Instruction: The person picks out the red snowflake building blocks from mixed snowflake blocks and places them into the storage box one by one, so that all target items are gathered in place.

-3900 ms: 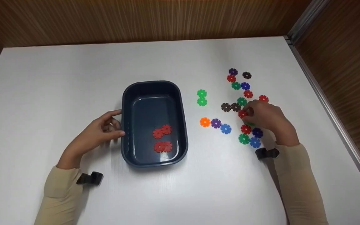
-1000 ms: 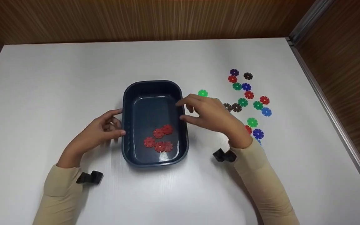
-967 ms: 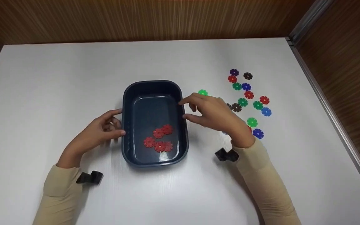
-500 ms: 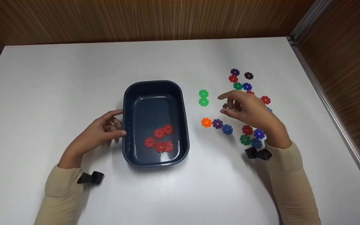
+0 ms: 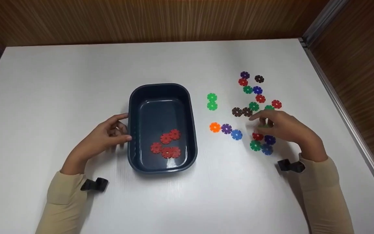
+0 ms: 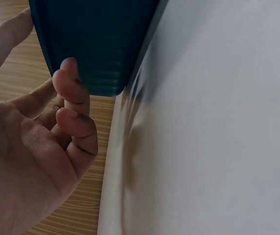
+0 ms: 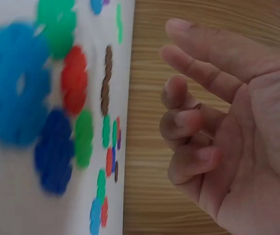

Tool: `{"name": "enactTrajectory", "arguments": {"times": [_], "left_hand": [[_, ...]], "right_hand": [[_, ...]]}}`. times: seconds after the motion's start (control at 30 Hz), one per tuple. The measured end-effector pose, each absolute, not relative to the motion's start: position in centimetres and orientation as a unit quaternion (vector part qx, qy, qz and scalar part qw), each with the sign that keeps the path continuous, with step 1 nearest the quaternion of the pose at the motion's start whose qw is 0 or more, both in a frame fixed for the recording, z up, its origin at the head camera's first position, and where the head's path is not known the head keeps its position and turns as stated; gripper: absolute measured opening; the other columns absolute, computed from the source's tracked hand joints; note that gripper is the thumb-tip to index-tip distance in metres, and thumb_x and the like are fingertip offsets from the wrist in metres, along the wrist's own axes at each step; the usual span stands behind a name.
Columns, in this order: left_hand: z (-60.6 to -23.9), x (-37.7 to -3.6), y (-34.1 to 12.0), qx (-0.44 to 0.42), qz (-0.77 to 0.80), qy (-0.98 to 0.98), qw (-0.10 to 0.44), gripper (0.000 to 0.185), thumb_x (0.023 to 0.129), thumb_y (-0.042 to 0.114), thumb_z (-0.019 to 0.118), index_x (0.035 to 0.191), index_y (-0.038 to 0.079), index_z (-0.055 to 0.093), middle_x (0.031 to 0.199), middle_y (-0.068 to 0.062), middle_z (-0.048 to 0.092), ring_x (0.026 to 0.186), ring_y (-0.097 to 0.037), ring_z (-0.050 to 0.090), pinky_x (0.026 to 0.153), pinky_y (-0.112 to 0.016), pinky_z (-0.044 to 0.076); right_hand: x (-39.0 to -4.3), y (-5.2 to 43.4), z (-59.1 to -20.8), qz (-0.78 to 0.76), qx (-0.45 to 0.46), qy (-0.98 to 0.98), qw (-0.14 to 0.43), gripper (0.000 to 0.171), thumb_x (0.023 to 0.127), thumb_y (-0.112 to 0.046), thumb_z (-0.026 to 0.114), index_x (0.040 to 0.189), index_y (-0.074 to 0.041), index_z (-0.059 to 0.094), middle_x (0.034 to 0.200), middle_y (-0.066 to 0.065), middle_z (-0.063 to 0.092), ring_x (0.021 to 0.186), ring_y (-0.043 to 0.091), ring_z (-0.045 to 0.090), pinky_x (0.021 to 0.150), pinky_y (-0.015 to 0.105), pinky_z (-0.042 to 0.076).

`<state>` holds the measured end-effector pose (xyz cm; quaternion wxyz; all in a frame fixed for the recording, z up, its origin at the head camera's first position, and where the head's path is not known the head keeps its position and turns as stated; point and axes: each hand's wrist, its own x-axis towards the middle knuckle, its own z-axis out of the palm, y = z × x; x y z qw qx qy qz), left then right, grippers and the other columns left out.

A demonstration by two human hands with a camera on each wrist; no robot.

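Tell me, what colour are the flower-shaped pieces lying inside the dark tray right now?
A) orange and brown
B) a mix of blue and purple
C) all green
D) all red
D: in the head view the red pieces are the only ones lying on the floor of the dark tray; the other colours lie on the table.

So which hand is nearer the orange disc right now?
The right hand. It hovers over the scattered discs to the right of the orange disc; the left hand rests against the far side of the blue tray.
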<state>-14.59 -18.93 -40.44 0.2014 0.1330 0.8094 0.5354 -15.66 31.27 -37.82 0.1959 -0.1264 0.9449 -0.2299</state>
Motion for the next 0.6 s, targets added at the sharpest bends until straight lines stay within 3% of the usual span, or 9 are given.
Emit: {"name": "enactTrajectory", "arguments": {"times": [0.2,0.4,0.6], "left_hand": [[-40.5,-14.6,-19.1,0.135,0.534,0.811,0.195,0.064,0.083,0.016,0.069,0.139,0.012,0.037,0.094,-0.006,0.05,0.067,-0.007,0.053,0.056,-0.023,0.04],[-40.8,-14.7,-19.1,0.136,0.538,0.808,0.196,0.064,0.083,0.017,0.069,0.138,0.013,0.038,0.093,-0.005,0.05,0.066,-0.008,0.054,0.054,-0.023,0.04],[-40.7,-14.7,-19.0,0.134,0.53,0.813,0.199,0.064,0.083,0.019,0.069,0.139,0.013,0.038,0.094,-0.005,0.05,0.068,-0.008,0.054,0.056,-0.023,0.04]], "right_hand": [[-15.3,32.4,-38.8,-0.21,-0.098,0.945,0.23,0.036,0.085,-0.02,0.066,0.12,-0.02,0.059,0.096,0.005,0.056,0.089,0.022,0.05,0.07,0.03,0.048],[-15.5,33.2,-39.1,-0.183,-0.088,0.944,0.258,0.035,0.086,-0.027,0.065,0.12,-0.024,0.058,0.101,0.004,0.057,0.095,0.022,0.051,0.078,0.04,0.049],[-15.6,33.4,-39.3,-0.164,-0.082,0.943,0.277,0.041,0.082,-0.032,0.069,0.12,-0.023,0.058,0.097,0.003,0.059,0.091,0.021,0.052,0.071,0.037,0.048]]}}
